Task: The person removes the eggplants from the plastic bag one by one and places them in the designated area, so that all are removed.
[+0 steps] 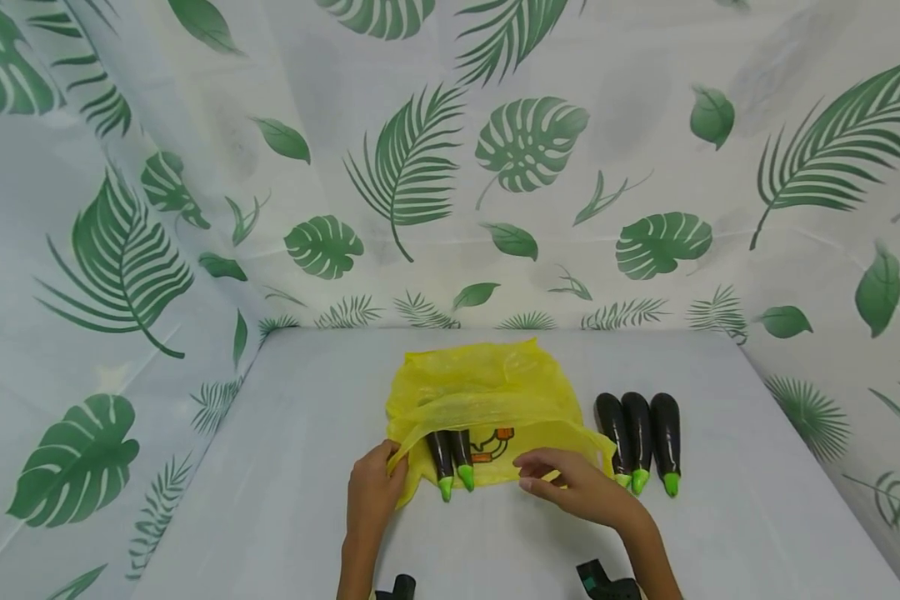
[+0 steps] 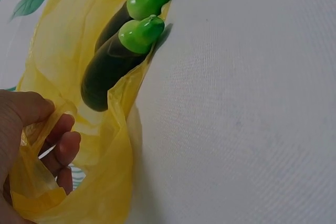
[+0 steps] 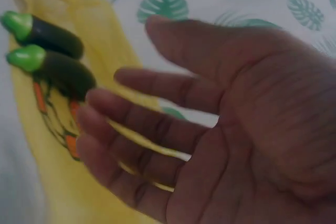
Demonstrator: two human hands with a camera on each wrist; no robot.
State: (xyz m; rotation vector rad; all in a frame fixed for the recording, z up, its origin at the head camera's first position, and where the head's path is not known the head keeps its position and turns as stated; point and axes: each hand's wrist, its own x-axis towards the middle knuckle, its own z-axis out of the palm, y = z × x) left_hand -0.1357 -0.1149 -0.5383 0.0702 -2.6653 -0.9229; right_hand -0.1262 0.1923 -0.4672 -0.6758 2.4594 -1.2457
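Observation:
A yellow plastic bag (image 1: pixel 487 367) lies on the table with its mouth toward me. Two dark eggplants (image 1: pixel 440 458) with bright green stem ends lie inside the mouth, stems pointing out; the bag's upper layer hides their far ends. At the bag's left edge my left hand (image 1: pixel 375 492) pinches the yellow film between thumb and fingers, as the left wrist view also shows. My right hand (image 1: pixel 577 487) is held over the mouth's right part, fingers loosely bent and holding nothing. In the right wrist view its palm (image 3: pixel 252 129) faces the camera.
Three more eggplants (image 1: pixel 666 442) lie side by side to the right of the bag, the nearest partly behind the bag's edge. The white table (image 1: pixel 285 433) meets a leaf-printed cloth (image 1: pixel 435 275) at the back and sides. An orange print (image 1: pixel 491 446) marks the bag.

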